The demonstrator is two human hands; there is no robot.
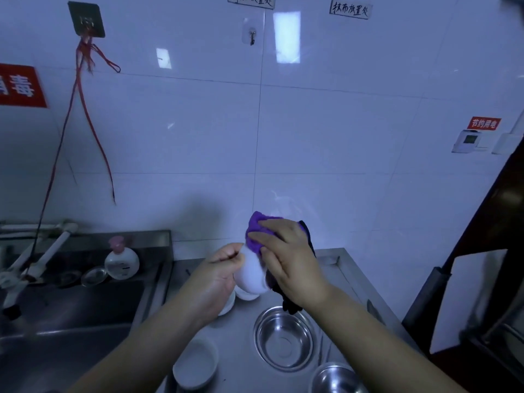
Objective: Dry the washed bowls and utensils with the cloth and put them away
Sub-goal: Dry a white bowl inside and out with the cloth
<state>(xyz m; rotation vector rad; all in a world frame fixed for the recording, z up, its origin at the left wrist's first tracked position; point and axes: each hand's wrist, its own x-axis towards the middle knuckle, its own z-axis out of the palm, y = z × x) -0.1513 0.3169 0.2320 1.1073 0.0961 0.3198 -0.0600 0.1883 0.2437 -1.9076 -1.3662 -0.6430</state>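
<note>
White shiny wall tiles (312,131) fill most of the view, and they look a bit blue in the dim light. On the wall at the left is a dark square hook plate (86,19) with long red strings (82,89) hanging down from it, and a red sign with white letters (19,86) sits at the left edge. A small clear hook (251,34) is stuck higher up in the middle, with two paper labels near the top. At the right are a little red sign (485,123) and a white box on the wall (469,140). Low down is a grey metal counter (337,268). A deep metal sink (71,310) is on its left side, with a white tap (42,259) over it and a round clear soap bottle with a pink top (121,260) at the back. Above the counter, the left hand (219,275) curls round a small white bowl (252,275) and holds it up on its side. The right hand (286,258) grips a purple cloth (259,231) and presses it on the bowl. On the counter below, another white bowl (195,364) sits near the front, a shiny metal bowl (285,337) sits just right of it, and a second metal bowl (336,378) peeks in at the bottom edge. More white dishes (228,306) sit under the hands. A dark wooden cabinet (482,251) stands at the right.
</note>
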